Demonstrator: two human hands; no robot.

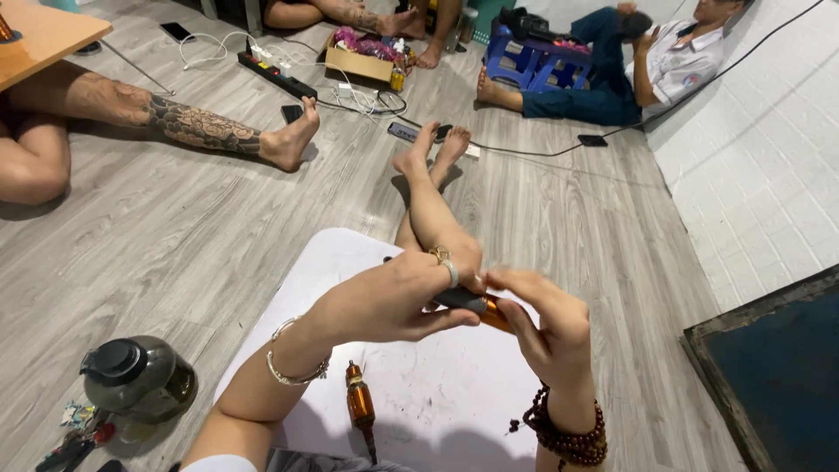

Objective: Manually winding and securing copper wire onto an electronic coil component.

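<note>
My left hand [398,297], with a ring and silver bracelets, is closed around a dark, orange-ended cylindrical tool [476,306]. My right hand [542,319], with a brown bead bracelet at the wrist, grips the orange end of the same tool. Both hands hover over a white board [437,393] resting on my lap. A second orange tool with a thin metal tip [360,409] lies on the board near my left forearm. My bare legs and feet [433,175] stretch out ahead on the grey wood floor.
A dark jug with a black lid [140,378] stands at lower left beside small clutter. Another person's tattooed leg [192,122] lies across the left. A power strip [278,76], cables, phones and a cardboard box [360,63] sit ahead. A seated person [647,65] leans by the white wall.
</note>
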